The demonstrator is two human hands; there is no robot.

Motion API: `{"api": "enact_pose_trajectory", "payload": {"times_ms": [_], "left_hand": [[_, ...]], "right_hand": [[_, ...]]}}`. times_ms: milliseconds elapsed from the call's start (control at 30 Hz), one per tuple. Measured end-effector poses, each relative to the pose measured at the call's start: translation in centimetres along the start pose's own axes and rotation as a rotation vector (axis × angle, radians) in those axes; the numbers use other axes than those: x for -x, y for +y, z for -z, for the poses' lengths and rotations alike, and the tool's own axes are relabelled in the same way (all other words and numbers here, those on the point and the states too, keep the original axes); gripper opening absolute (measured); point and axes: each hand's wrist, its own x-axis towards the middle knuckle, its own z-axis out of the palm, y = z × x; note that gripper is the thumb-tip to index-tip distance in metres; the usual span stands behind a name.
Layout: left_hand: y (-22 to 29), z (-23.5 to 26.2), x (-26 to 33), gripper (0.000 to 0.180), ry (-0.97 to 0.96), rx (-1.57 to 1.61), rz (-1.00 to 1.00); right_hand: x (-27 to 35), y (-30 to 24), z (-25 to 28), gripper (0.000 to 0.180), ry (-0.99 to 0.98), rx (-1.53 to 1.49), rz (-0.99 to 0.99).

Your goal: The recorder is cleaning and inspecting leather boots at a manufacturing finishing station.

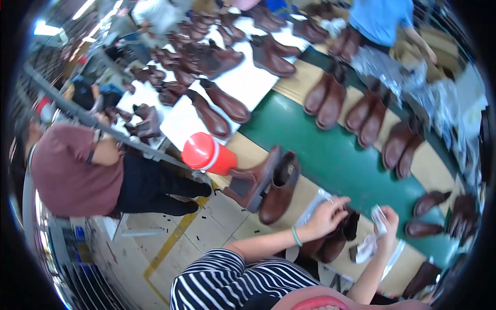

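Your left hand [324, 217] rests on the top of a dark brown boot [330, 240], fingers curled over its opening, so it grips the boot. The boot stands on the bench [330, 155] right in front of you, near its front edge. Your right hand [387, 219] is closed on a crumpled wad of white paper [373, 238], just right of the boot. Left of the boot, a brown pair [268, 183] lies tipped on the bench; beyond that pair, an orange bucket [206, 154] on its side. More brown boots [364, 116] in pairs sit on the green strip behind your boot. A person in a blue shirt [380, 20] stands at the far side.
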Motion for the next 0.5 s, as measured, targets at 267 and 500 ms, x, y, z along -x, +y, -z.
{"api": "enact_pose_trajectory", "payload": {"times_ms": [267, 500], "left_hand": [[-0.7, -7.3, -1.3, 0.019, 0.053, -0.210, 0.125], [-2.0, -10.0, 1.9, 0.024, 0.367, -0.076, 0.161]], "right_hand": [[2.0, -2.9, 1.3, 0.011, -0.294, -0.587, -0.199], [-5.0, -1.8, 6.0, 0.017, -0.567, -0.342, -0.344]]}}
